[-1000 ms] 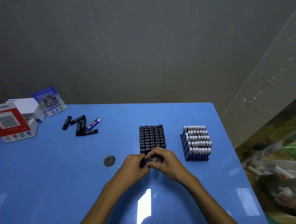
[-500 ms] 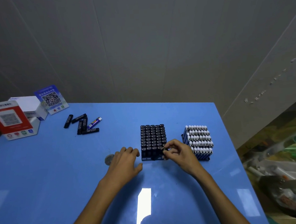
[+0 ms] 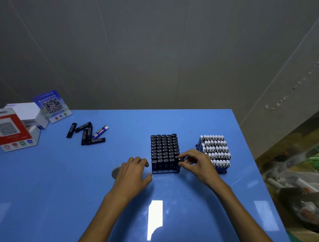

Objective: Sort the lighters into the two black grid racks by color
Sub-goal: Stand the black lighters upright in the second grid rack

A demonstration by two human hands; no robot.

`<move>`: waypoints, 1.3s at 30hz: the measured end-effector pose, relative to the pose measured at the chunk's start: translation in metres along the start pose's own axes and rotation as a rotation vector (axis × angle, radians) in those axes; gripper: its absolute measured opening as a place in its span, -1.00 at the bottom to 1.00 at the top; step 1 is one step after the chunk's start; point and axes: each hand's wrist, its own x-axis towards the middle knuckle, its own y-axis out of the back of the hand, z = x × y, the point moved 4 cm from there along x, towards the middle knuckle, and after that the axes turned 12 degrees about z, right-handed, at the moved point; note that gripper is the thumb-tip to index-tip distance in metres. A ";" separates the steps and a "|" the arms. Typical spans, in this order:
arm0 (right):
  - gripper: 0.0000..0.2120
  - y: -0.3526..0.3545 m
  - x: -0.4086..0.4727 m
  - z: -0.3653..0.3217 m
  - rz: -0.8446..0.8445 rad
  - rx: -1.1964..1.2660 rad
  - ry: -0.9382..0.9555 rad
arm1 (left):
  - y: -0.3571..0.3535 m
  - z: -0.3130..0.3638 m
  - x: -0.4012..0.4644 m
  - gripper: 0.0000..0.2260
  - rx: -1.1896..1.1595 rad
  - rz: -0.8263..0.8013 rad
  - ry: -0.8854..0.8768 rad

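A blue worktop (image 3: 47,191) carries two black grid racks. The left rack (image 3: 165,171) is packed with black lighters (image 3: 164,148), five across. The right rack (image 3: 223,171), well apart from it, holds blue lighters with white caps (image 3: 214,148); the exact number in each rack is hard to count.

Six loose lighters lie at the far left: five black ones (image 3: 85,133) with white lettering and one blue lighter (image 3: 99,132) with a silver tip.

The right hand (image 3: 198,164) pinches a black lighter (image 3: 179,161) between thumb and curled fingers (image 3: 184,154) at the near right corner of the left rack. The left hand (image 3: 133,175) rests beside that rack, fingers relaxed, holding nothing.

Two QR-code signs, one red (image 3: 6,129) and one blue (image 3: 51,106), stand by a white box (image 3: 27,113).
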 end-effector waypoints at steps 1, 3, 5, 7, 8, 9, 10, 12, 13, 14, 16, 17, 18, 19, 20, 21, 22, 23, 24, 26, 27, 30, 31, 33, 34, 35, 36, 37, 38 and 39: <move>-0.80 0.000 0.002 0.002 0.001 -0.025 0.014 | 0.000 -0.001 0.000 -0.70 -0.006 0.000 0.004; -0.82 0.001 0.004 0.007 -0.007 -0.089 0.048 | -0.001 -0.002 0.001 -0.71 -0.026 0.006 0.018; -0.83 -0.001 0.005 0.011 -0.024 -0.158 0.098 | 0.000 -0.002 0.001 -0.71 -0.034 0.006 0.024; -0.84 -0.003 0.006 0.014 -0.039 -0.219 0.124 | 0.000 -0.002 0.003 -0.70 -0.020 -0.018 0.023; -0.86 -0.004 0.007 0.015 -0.039 -0.240 0.124 | 0.000 -0.001 0.004 -0.69 -0.013 -0.029 0.022; -0.87 -0.005 0.007 0.017 -0.034 -0.256 0.123 | 0.000 -0.001 0.004 -0.69 -0.008 -0.039 0.020; -0.87 -0.006 0.007 0.018 -0.026 -0.266 0.129 | 0.000 -0.001 0.005 -0.68 -0.002 -0.049 0.019; -0.87 -0.009 0.007 0.019 -0.014 -0.283 0.154 | 0.000 -0.002 0.005 -0.67 0.012 -0.069 0.022; -0.87 -0.010 0.007 0.019 -0.012 -0.293 0.164 | 0.000 -0.002 0.005 -0.66 0.016 -0.076 0.027; -0.87 -0.012 0.007 0.019 -0.012 -0.303 0.173 | 0.000 -0.002 0.006 -0.66 0.019 -0.079 0.030; -0.87 -0.013 0.007 0.019 -0.002 -0.317 0.184 | 0.000 -0.001 0.007 -0.66 0.023 -0.081 0.034; -0.87 -0.013 0.007 0.020 0.004 -0.318 0.187 | 0.001 0.000 0.007 -0.67 0.025 -0.081 0.036; -0.87 -0.013 0.008 0.020 0.008 -0.317 0.189 | 0.002 0.001 0.007 -0.67 0.027 -0.080 0.038; -0.87 -0.012 0.008 0.020 0.008 -0.318 0.190 | 0.003 0.002 0.007 -0.67 0.026 -0.079 0.039; -0.87 -0.012 0.008 0.020 0.007 -0.320 0.193 | 0.003 0.003 0.008 -0.67 0.024 -0.079 0.040; -0.87 -0.012 0.008 0.021 0.007 -0.325 0.195 | 0.004 0.004 0.008 -0.67 0.023 -0.077 0.040; -0.87 -0.012 0.008 0.021 0.008 -0.330 0.199 | 0.005 0.005 0.008 -0.67 0.024 -0.077 0.041; -0.86 -0.012 0.008 0.021 0.011 -0.333 0.203 | 0.006 0.006 0.008 -0.67 0.026 -0.078 0.042; -0.87 -0.013 0.007 0.021 0.012 -0.336 0.209 | 0.007 0.006 0.008 -0.67 0.029 -0.078 0.044; -0.88 -0.015 0.007 0.020 0.008 -0.344 0.217 | 0.008 0.007 0.008 -0.67 0.032 -0.076 0.050; -0.89 -0.015 0.007 0.021 0.008 -0.349 0.218 | 0.008 0.008 0.007 -0.67 0.033 -0.076 0.052; -0.90 -0.015 0.007 0.022 0.021 -0.362 0.218 | 0.009 0.011 0.006 -0.67 0.041 -0.079 0.056; -0.89 -0.016 0.005 0.022 0.022 -0.363 0.227 | 0.009 0.011 0.006 -0.67 0.042 -0.079 0.057; -0.89 -0.018 0.002 0.020 0.018 -0.366 0.273 | 0.009 0.013 0.005 -0.67 0.044 -0.079 0.062; -0.89 -0.019 0.000 0.019 0.021 -0.371 0.300 | 0.009 0.014 0.004 -0.67 0.047 -0.078 0.065; -0.89 -0.020 0.000 0.019 0.031 -0.377 0.321 | 0.009 0.014 0.004 -0.67 0.048 -0.079 0.068; -0.89 -0.020 0.000 0.018 0.042 -0.383 0.331 | 0.009 0.015 0.003 -0.67 0.049 -0.079 0.070; -0.88 -0.019 0.000 0.018 0.052 -0.387 0.335 | 0.009 0.016 0.002 -0.67 0.050 -0.081 0.070; -0.87 -0.018 0.000 0.017 0.060 -0.392 0.336 | 0.009 0.016 0.001 -0.67 0.052 -0.082 0.069; -0.86 -0.017 0.000 0.016 0.066 -0.400 0.340 | 0.009 0.017 0.001 -0.67 0.054 -0.082 0.068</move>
